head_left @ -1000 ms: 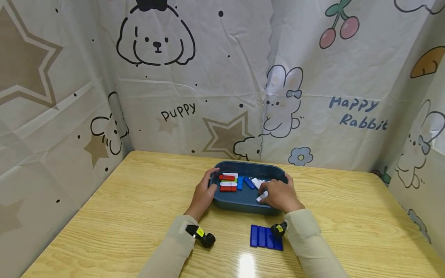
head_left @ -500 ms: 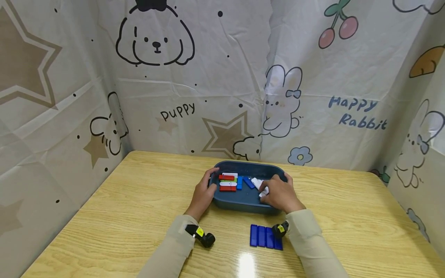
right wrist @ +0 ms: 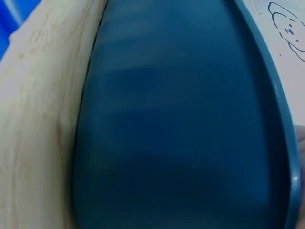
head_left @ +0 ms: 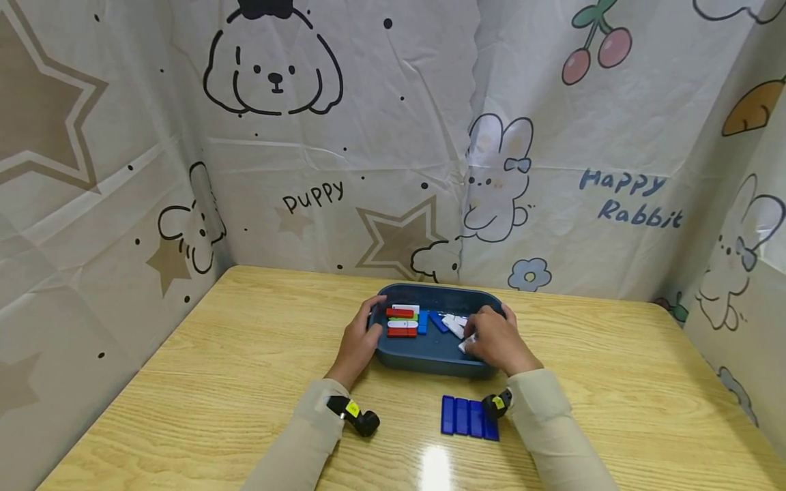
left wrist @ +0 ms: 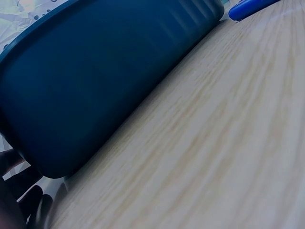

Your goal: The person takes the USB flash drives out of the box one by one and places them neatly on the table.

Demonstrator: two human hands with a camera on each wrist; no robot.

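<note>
In the head view a dark blue bin (head_left: 417,363) stands on the table. My left hand (head_left: 356,344) grips its left end, thumb near the rim; in the left wrist view, dark fingers (left wrist: 23,183) lie by its outer corner. My right hand (head_left: 499,342) reaches over the right end, fingers inside, pinching a small white bar (head_left: 464,344). Other white bars (head_left: 453,326) lie beside those fingers, partly hidden. A dark blue bar (head_left: 439,322) lies slanted in the middle. At the left are a lighter blue bar (head_left: 423,322) and a stack of red bars (head_left: 402,333), white and green ones.
Several flat dark blue pieces (head_left: 462,416) lie side by side on the wooden table (head_left: 245,382), in front of the bin and partly under the right wrist camera (head_left: 496,405). A printed cloth (head_left: 276,164) hangs behind and at both sides.
My right fingers have shifted slightly within the bin, and the white bar at their tips has moved a little to the right. My left hand holds its place.
</note>
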